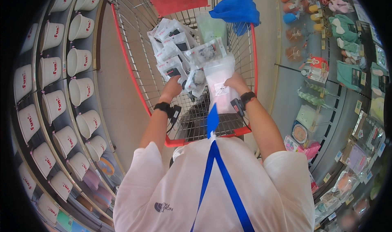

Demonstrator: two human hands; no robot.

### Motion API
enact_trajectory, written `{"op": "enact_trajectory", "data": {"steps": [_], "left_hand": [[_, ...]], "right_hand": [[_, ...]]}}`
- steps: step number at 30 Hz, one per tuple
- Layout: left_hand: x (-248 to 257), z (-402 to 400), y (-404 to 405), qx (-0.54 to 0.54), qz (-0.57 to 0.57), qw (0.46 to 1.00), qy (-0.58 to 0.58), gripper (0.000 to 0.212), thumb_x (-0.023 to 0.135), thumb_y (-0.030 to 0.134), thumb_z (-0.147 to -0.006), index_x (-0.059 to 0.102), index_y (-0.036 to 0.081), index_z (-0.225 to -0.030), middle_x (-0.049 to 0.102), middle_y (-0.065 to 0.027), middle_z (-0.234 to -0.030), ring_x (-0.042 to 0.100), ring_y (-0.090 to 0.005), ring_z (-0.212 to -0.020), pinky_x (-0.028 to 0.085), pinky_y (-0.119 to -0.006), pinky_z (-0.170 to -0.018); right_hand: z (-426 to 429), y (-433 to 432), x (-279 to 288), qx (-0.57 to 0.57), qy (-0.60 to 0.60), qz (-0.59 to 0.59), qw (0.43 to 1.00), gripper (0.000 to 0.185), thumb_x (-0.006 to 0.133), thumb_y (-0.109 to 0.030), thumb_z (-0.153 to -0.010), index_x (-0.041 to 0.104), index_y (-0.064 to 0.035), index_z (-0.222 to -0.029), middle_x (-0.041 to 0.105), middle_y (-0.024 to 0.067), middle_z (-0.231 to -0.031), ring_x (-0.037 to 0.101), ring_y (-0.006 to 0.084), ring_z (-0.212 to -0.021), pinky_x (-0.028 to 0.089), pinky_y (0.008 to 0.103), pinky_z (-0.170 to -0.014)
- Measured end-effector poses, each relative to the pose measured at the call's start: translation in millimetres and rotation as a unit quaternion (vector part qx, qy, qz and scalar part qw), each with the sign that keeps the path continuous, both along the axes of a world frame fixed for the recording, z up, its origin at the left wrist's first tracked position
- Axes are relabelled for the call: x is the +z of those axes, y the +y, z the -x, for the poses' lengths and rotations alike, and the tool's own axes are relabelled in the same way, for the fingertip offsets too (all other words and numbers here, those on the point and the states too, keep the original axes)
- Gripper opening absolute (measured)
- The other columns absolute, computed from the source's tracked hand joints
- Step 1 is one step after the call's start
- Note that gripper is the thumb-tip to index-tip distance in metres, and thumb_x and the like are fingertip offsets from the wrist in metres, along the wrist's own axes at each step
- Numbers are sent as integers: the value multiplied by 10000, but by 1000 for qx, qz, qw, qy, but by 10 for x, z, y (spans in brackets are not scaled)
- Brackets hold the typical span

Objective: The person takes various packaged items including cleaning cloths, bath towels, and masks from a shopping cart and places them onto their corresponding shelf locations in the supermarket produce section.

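Observation:
Both my hands reach into a wire shopping cart (128, 60) with red edges. On the left, my left hand (171, 88) touches the lower end of white packets with dark items (173, 69); whether it grips one is unclear. My right hand (236, 84) holds the right edge of a clear pouch with pink contents (221, 94), thumb on its front. Between the hands lie clear packets with grey and dark contents (197, 79). Behind them stands a clear pouch with green contents (211, 30). A blue cloth (237, 10) hangs over the cart's right side.
Shelves of white printed buckets (79, 62) run along the left. At the right, a display wall carries hanging packs, among them green textile goods (349, 74) and orange-brown bagged items (294, 34). The cart's red handle bar (177, 142) is close to my body.

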State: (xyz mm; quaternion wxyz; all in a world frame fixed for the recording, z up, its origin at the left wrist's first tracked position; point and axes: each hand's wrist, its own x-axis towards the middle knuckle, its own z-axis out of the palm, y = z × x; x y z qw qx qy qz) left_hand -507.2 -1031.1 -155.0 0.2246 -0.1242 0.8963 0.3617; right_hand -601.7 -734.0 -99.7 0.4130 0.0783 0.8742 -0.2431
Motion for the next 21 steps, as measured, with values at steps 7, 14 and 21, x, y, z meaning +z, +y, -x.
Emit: {"op": "enact_trajectory", "data": {"steps": [7, 14, 21], "left_hand": [[-125, 125, 203, -31, 17, 999, -33, 415, 531, 55, -749, 547, 3, -1160, 541, -208, -1185, 485, -352, -1142, 390, -377, -979], [-423, 208, 380, -60, 70, 993, 73, 559, 531, 15, -693, 495, 83, -1247, 461, -199, -1284, 482, -399, -1111, 419, -426, -935], [-431, 445, 770, -127, 240, 951, 146, 829, 654, 70, -657, 310, 210, -1398, 240, -130, -1465, 368, -366, -1240, 381, -450, -965]], "right_hand": [[-15, 95, 1647, 35, 84, 66, 994, 510, 744, -290, -619, 608, 4, -1014, 638, 221, -914, 620, 365, -853, 494, 408, -737], [-569, 1861, 1965, -271, 133, 253, 919, 393, 682, -7, -726, 563, 28, -1099, 625, 79, -973, 600, 180, -849, 481, 307, -789], [-2118, 3628, 1244, -280, 219, 114, 928, 516, 607, -31, -798, 420, -14, -1278, 532, 95, -1172, 501, 228, -1079, 386, 330, -955]]}}
